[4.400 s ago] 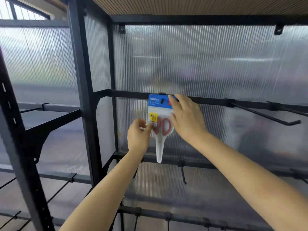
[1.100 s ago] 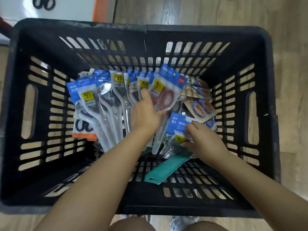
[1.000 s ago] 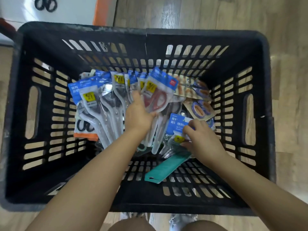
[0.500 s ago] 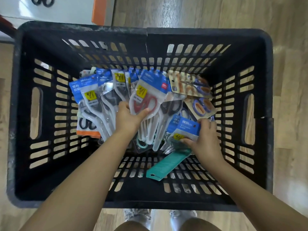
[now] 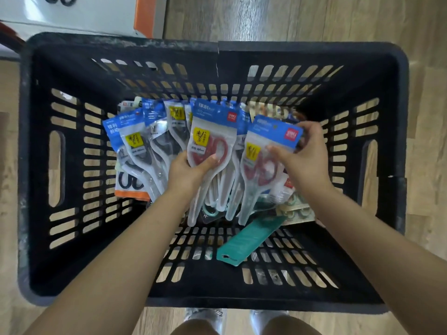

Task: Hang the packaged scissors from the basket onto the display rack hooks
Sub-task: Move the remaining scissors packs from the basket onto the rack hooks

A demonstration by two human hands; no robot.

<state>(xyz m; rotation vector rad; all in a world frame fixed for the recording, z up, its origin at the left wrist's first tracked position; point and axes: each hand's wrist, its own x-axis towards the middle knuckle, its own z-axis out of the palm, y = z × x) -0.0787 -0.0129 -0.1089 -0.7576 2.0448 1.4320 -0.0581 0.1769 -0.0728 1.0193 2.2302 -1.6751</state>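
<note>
Head view looks straight down: knees and shoes point(image 5: 205, 315) at 6 o'clock, then the near rim of the black basket point(image 5: 217, 304), then both forearms reaching in over it. On the slatted basket floor a teal pack point(image 5: 249, 240) lies flat just past the wrists, clear of both hands. Left hand point(image 5: 191, 172) curls its thumb and fingers round the lower half of a red scissors pack point(image 5: 210, 141), held upright near centre. Right hand point(image 5: 304, 160) pinches a second red pack point(image 5: 263, 163) by its blue header at 2 o'clock, lifted just above the pile. More packs point(image 5: 145, 143) with dark handles fan out at 10 o'clock, touching the left-hand pack; an orange card point(image 5: 131, 189) sits under them, and other carded scissors point(image 5: 295, 206) crowd beneath the right wrist. Open floor shows at 7 and 5 o'clock inside the basket. Beyond the far rim lie wood flooring point(image 5: 314, 18) and a white and orange box point(image 5: 96, 13) at 11 o'clock.
</note>
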